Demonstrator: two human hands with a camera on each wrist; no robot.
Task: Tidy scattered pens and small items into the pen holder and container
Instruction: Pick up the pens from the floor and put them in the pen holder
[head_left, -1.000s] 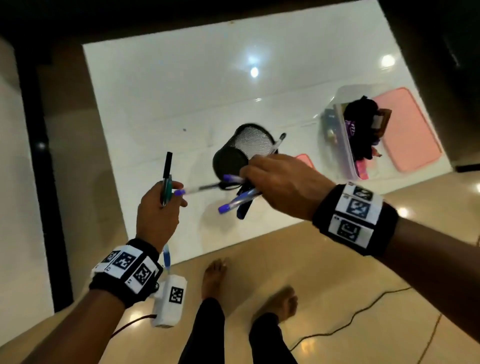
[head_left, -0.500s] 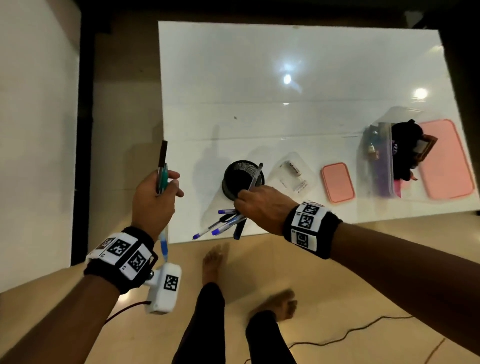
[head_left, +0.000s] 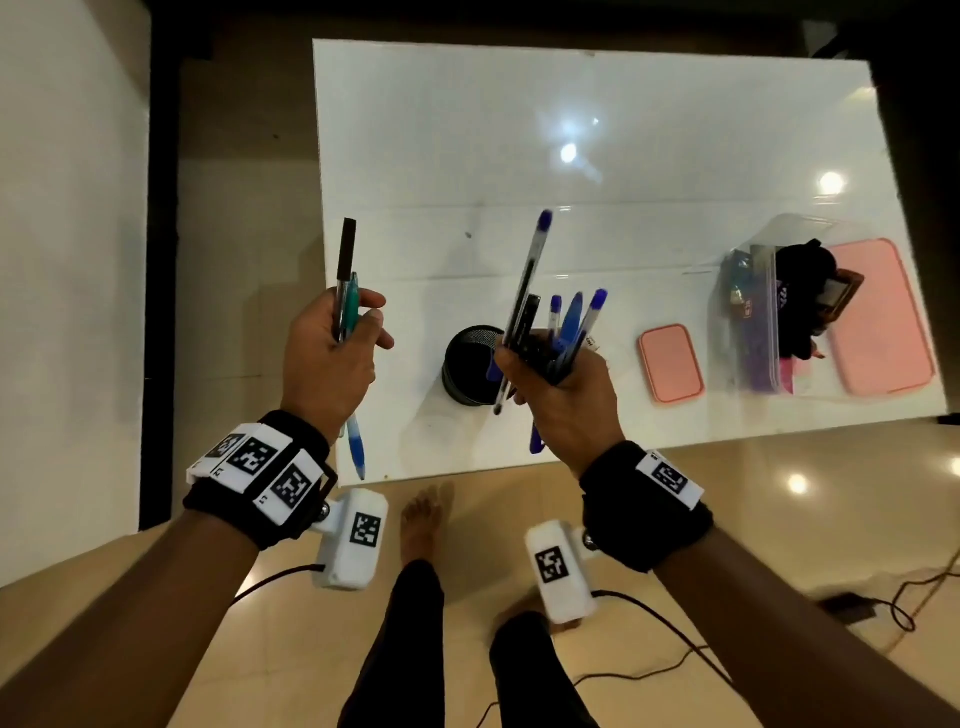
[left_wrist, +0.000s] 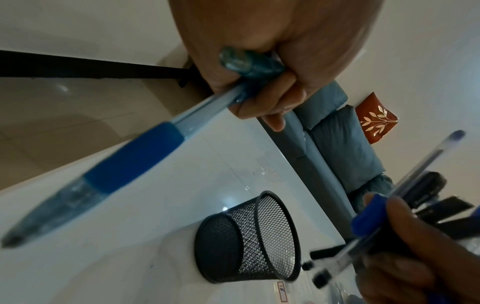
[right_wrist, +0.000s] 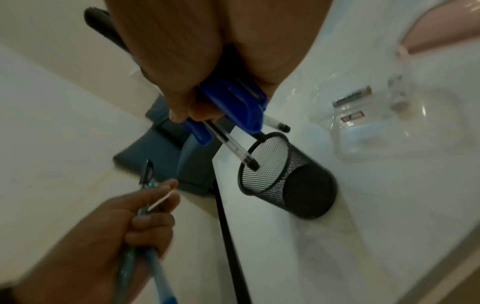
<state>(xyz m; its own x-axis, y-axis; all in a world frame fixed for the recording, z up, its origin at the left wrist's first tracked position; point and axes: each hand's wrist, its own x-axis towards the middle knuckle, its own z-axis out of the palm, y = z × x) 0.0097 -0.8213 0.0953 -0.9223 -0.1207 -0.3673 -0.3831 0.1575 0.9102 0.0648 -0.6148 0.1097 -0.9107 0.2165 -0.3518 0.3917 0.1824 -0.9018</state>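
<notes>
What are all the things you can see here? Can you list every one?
Pen holder: one, black mesh, upright on the table, looks empty.
Right-hand pens: a bunch, blue caps and dark ones, held over the holder.
Left-hand pens: about three, black, teal, blue grip.
Small lid: one, pink, right of the holder.
Big lid: one, pink, table's right end.
Container: one, clear, holding small items, beside the big lid.
Small tub: one, clear, near the holder.
Table: one, white.
Left hand: grips pens.
Right hand: grips pens.
</notes>
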